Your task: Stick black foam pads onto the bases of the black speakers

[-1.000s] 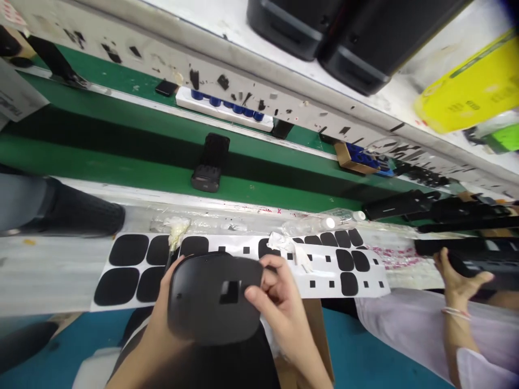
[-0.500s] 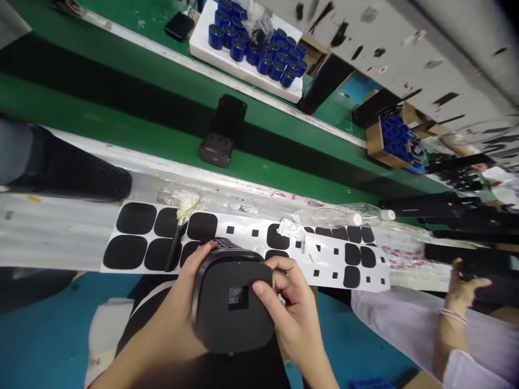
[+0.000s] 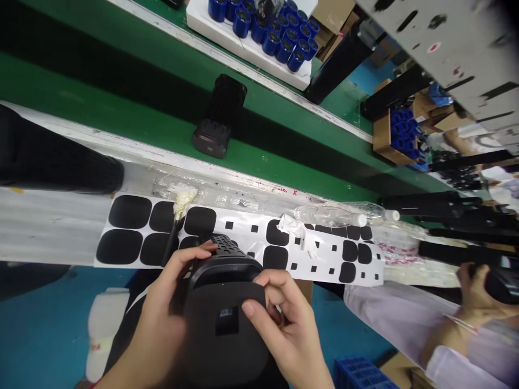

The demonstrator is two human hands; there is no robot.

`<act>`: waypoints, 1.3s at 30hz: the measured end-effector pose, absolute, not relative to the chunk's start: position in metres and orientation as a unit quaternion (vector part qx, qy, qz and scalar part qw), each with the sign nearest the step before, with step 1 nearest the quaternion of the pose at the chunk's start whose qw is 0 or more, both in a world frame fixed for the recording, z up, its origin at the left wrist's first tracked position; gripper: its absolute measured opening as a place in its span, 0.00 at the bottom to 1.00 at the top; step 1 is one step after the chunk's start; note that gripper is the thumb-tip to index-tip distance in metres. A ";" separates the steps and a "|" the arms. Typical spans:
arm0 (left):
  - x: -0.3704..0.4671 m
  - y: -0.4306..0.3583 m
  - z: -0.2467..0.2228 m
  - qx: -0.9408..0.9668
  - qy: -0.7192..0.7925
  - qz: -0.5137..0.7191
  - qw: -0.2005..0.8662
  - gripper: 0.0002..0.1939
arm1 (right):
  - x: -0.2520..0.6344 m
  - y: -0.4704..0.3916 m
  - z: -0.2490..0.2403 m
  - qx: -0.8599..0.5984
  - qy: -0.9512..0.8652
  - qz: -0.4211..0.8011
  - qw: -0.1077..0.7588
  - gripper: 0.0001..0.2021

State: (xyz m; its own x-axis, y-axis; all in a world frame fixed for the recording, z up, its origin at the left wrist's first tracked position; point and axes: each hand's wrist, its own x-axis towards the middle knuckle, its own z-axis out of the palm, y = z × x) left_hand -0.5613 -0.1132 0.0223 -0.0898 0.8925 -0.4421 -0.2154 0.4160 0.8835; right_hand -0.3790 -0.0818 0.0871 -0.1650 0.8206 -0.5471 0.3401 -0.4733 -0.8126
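My left hand (image 3: 170, 302) is wrapped around a black device housing (image 3: 227, 266) with a perforated side, its base end facing me. Against that end lies a thin black rounded-square pad (image 3: 203, 313) with a small square cutout, through which a printed label shows. My right hand (image 3: 286, 319) pinches the pad's upper right corner between thumb and fingers. The pad's top edge looks lifted from the housing; whether its lower part touches is unclear. Just beyond my hands lies a white sheet (image 3: 239, 237) of black rounded-square pads and small black squares.
A brush-like tool (image 3: 174, 237) and crumpled tissue (image 3: 298, 229) lie on the sheet. Clear plastic bottles (image 3: 328, 215) lie behind it. Another black housing (image 3: 221, 116) rests on the green belt (image 3: 279, 167). Blue cylinders (image 3: 271, 40) fill a white tray. At right, a co-worker's hand (image 3: 472, 292) holds a black part.
The housing has tilted, showing more of its perforated side. The pad's top edge now stands off the base, and my right hand has shifted slightly left with it. The view has shifted.
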 end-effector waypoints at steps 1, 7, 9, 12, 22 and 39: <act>-0.561 -0.109 0.028 0.310 0.596 0.437 0.598 0.37 | -0.379 -0.081 0.087 -0.609 -0.477 0.605 0.192 0.06; -0.553 -0.089 0.048 0.313 0.672 0.373 0.557 0.18 | -0.377 -0.080 0.086 -0.608 -0.451 0.628 0.179 0.07; -0.552 -0.089 0.047 0.271 0.661 0.387 0.583 0.18 | -0.376 -0.080 0.085 -0.599 -0.442 0.642 0.181 0.09; -0.552 -0.096 0.039 0.213 0.632 0.418 0.617 0.20 | -0.375 -0.080 0.087 -0.595 -0.376 0.679 0.211 0.13; -0.548 -0.099 0.055 0.005 0.555 0.484 0.677 0.33 | -0.384 -0.086 0.096 -0.651 -0.188 0.646 0.352 0.21; -0.558 -0.115 0.019 0.306 0.471 0.467 0.683 0.30 | -0.388 -0.092 0.089 -0.699 -0.369 0.545 0.280 0.15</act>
State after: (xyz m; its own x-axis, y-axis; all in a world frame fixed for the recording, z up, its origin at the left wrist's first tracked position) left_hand -0.5581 -0.1149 0.0195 0.1210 0.9259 -0.3580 -0.3492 0.3773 0.8578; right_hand -0.3876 -0.0924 0.0886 0.1345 0.8208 -0.5551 0.2117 -0.5711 -0.7931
